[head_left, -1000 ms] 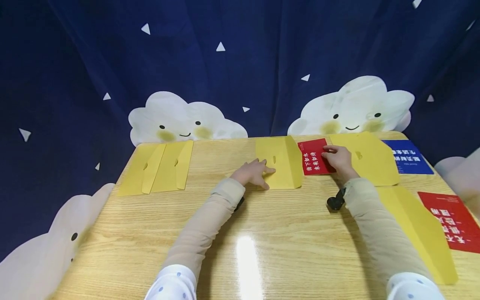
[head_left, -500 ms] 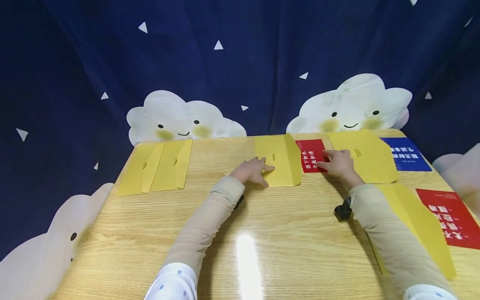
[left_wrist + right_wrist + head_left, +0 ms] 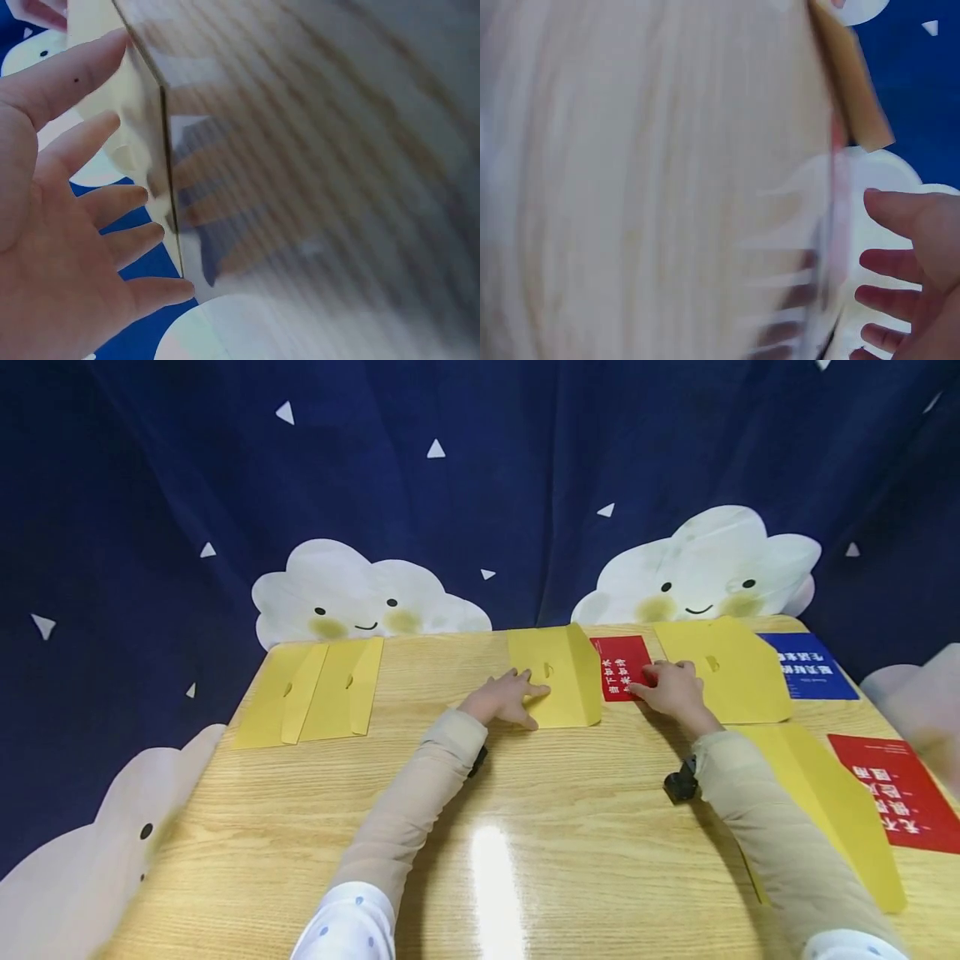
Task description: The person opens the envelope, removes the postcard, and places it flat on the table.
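My left hand (image 3: 507,697) rests with spread fingers on the left part of a yellow envelope (image 3: 561,693), whose flap stands raised on the right. In the left wrist view, the fingers (image 3: 124,244) are straight and point at the envelope's edge. Beside the flap lies a red card (image 3: 624,658) with white lettering. My right hand (image 3: 675,692) is at the card's lower right edge, thumb and fingers apart; whether they touch it cannot be told. Blurred in the right wrist view, the card's edge (image 3: 841,195) shows past loosely extended fingers (image 3: 889,300).
Two yellow envelopes (image 3: 273,706) lie overlapping on the left of the wooden table (image 3: 315,827). On the right are an open envelope (image 3: 723,672), a blue card (image 3: 821,672), a larger yellow envelope (image 3: 832,810) and another red card (image 3: 900,793). A dark cloud-print curtain (image 3: 525,485) hangs behind.
The red card has shifted slightly left and lies straighter against the flap. My right hand's fingers have parted from their earlier hold at its right edge. The left hand has stayed put.
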Action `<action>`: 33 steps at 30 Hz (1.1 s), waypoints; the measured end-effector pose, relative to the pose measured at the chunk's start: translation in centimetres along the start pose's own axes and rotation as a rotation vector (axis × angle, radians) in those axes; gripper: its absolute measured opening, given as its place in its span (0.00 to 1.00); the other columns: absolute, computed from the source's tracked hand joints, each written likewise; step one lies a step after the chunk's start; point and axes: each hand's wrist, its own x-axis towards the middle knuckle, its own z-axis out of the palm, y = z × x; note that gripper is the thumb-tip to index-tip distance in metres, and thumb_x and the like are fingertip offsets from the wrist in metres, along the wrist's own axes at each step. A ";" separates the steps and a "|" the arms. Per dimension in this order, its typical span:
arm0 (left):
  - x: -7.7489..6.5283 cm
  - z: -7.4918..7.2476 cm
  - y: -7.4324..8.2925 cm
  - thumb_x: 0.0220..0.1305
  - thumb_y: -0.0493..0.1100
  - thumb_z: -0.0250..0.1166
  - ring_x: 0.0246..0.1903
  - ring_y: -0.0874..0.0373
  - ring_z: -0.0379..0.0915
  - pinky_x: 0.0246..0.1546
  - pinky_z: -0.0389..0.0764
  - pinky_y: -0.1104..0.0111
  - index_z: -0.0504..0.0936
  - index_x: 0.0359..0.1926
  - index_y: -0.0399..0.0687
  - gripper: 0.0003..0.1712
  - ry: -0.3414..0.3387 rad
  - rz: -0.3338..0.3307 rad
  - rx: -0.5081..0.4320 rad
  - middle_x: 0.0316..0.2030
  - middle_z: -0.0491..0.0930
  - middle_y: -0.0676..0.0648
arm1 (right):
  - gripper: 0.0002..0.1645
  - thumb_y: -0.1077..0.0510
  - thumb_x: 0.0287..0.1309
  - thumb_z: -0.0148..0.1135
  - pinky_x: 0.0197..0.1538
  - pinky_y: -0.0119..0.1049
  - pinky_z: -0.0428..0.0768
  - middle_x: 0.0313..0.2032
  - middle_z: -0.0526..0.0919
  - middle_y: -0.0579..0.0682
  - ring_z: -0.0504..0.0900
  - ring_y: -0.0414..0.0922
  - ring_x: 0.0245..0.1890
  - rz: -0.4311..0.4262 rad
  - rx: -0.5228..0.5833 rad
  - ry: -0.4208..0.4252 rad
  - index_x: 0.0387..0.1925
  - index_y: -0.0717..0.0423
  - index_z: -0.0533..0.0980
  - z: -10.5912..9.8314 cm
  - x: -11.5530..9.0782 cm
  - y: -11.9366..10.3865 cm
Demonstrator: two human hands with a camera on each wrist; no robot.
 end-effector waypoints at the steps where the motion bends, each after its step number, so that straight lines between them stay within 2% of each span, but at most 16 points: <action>1: -0.1 0.0 -0.1 0.56 0.56 0.63 0.68 0.45 0.33 0.61 0.44 0.44 0.56 0.68 0.65 0.40 0.015 0.013 0.001 0.70 0.41 0.42 | 0.34 0.49 0.57 0.56 0.49 0.61 0.57 0.59 0.62 0.70 0.53 0.69 0.56 -0.006 0.016 0.013 0.58 0.69 0.65 -0.2 -0.2 -0.2; 5: -0.8 -0.2 -0.3 0.59 0.55 0.61 0.67 0.44 0.42 0.62 0.50 0.50 0.58 0.68 0.57 0.38 0.101 0.087 0.012 0.68 0.47 0.40 | 0.31 0.52 0.58 0.56 0.51 0.62 0.58 0.56 0.66 0.71 0.56 0.70 0.55 -0.052 0.101 0.063 0.56 0.71 0.67 -1.0 -1.2 -1.1; 10: -2.2 -0.4 -0.4 0.61 0.51 0.59 0.61 0.48 0.59 0.60 0.59 0.61 0.63 0.65 0.47 0.33 0.223 0.199 0.024 0.62 0.64 0.40 | 0.29 0.54 0.59 0.56 0.52 0.59 0.62 0.52 0.70 0.72 0.65 0.66 0.51 -0.094 0.200 0.091 0.54 0.73 0.68 -2.0 -2.8 -2.4; 12: -3.0 -0.5 -0.5 0.62 0.49 0.58 0.50 0.50 0.72 0.58 0.62 0.63 0.65 0.63 0.43 0.31 0.253 0.226 0.003 0.50 0.76 0.39 | 0.28 0.54 0.59 0.55 0.51 0.58 0.64 0.52 0.71 0.71 0.67 0.65 0.50 -0.099 0.216 0.093 0.54 0.72 0.69 -2.2 -3.4 -3.0; 13: -3.4 -0.5 -0.5 0.62 0.49 0.58 0.43 0.50 0.75 0.57 0.64 0.63 0.66 0.63 0.42 0.30 0.266 0.235 -0.008 0.43 0.79 0.39 | 0.28 0.53 0.59 0.55 0.52 0.58 0.64 0.51 0.71 0.71 0.67 0.65 0.51 -0.103 0.220 0.097 0.54 0.71 0.69 -2.3 -3.7 -3.2; 14: -3.8 -0.5 -0.5 0.63 0.48 0.57 0.37 0.50 0.76 0.56 0.65 0.63 0.67 0.62 0.41 0.29 0.279 0.243 -0.021 0.37 0.81 0.39 | 0.28 0.53 0.59 0.55 0.51 0.58 0.65 0.51 0.71 0.71 0.68 0.65 0.51 -0.110 0.225 0.101 0.53 0.71 0.69 -2.3 -4.1 -3.4; 17: -5.1 -0.6 -0.7 0.63 0.48 0.57 0.31 0.50 0.76 0.51 0.70 0.62 0.70 0.59 0.40 0.26 0.306 0.249 -0.074 0.33 0.81 0.40 | 0.26 0.53 0.59 0.56 0.47 0.55 0.68 0.48 0.75 0.69 0.72 0.62 0.47 -0.133 0.244 0.117 0.51 0.69 0.72 -2.5 -5.0 -4.1; 21: -7.0 -0.6 -0.9 0.63 0.48 0.57 0.46 0.50 0.75 0.46 0.73 0.63 0.74 0.55 0.40 0.23 0.352 0.261 -0.114 0.50 0.76 0.44 | 0.22 0.55 0.58 0.58 0.40 0.49 0.72 0.40 0.79 0.66 0.77 0.58 0.39 -0.175 0.261 0.145 0.48 0.69 0.74 -2.6 -6.2 -5.0; 29: -10.1 -0.2 -2.0 0.62 0.45 0.58 0.40 0.51 0.77 0.41 0.75 0.65 0.77 0.48 0.36 0.19 0.441 0.337 -0.145 0.43 0.79 0.41 | 0.16 0.56 0.53 0.62 0.33 0.40 0.71 0.31 0.82 0.58 0.78 0.52 0.30 -0.265 0.260 0.185 0.39 0.65 0.79 -2.7 -7.7 -7.2; 33: -11.4 0.1 -2.6 0.62 0.45 0.58 0.38 0.53 0.77 0.39 0.76 0.64 0.78 0.46 0.38 0.17 0.466 0.335 -0.161 0.41 0.80 0.41 | 0.13 0.57 0.52 0.63 0.32 0.39 0.72 0.30 0.83 0.55 0.79 0.49 0.29 -0.303 0.256 0.182 0.36 0.64 0.80 -2.6 -8.3 -8.2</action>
